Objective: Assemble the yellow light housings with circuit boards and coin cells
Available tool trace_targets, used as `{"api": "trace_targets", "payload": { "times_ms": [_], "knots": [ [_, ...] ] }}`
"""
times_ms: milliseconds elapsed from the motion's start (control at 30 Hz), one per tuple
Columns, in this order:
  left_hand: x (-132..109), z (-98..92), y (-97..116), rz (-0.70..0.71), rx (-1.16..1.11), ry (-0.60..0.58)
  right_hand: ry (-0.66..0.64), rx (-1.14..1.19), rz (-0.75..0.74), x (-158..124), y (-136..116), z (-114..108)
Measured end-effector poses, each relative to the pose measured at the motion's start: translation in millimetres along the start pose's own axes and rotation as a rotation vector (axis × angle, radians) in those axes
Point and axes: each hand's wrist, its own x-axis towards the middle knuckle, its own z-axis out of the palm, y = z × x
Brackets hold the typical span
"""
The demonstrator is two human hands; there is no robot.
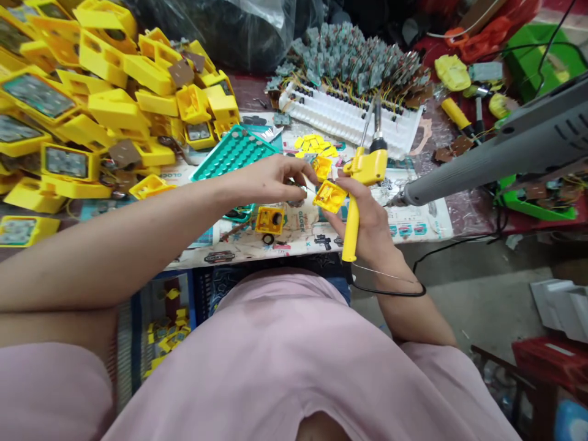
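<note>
My right hand [367, 211] is wrapped round a yellow soldering gun [367, 167], its metal tip pointing away from me. Between the same hand's thumb and fingers sits a small open yellow plastic housing [329, 196], hollow side up. My left hand [278, 177] is just left of that housing, fingers curled together; what they pinch, if anything, is too small to make out. Another yellow housing [321, 166] lies just beyond the fingertips. Nearer me, a yellow housing with a dark round part [269, 220] rests on the printed sheet, beside a black ring [268, 239].
Yellow housings [114, 110] are heaped at left. A teal tray [234, 156] and small yellow pieces [316, 146] lie mid-table. Behind stands a white ridged rack [349, 122] with wired circuit boards [353, 58]. A grey electric screwdriver [459, 153] juts in from the right, near green bins [542, 55].
</note>
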Motion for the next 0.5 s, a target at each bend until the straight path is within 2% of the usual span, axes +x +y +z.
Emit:
{"api": "trace_targets", "payload": {
  "times_ms": [100, 200, 267, 400, 500],
  "knots": [
    [0, 2.5, -1, -0.031, 0.156, -0.060, -0.103, 0.089, 0.001, -5, 7, 10],
    [4, 8.4, -1, -0.047, 0.318, -0.067, -0.159, 0.118, -0.003, -8, 13, 15],
    [5, 10.9, 0, -0.061, 0.364, -0.078, -0.109, 0.088, -0.027, -9, 13, 12],
    [4, 10.9, 2, -0.029, 0.340, -0.085, 0.128, -0.043, -0.116, -8, 4, -2],
    [2, 10.3, 2, -0.009, 0.297, -0.076, 0.183, -0.067, -0.167, -9, -6, -15]
  ]
}}
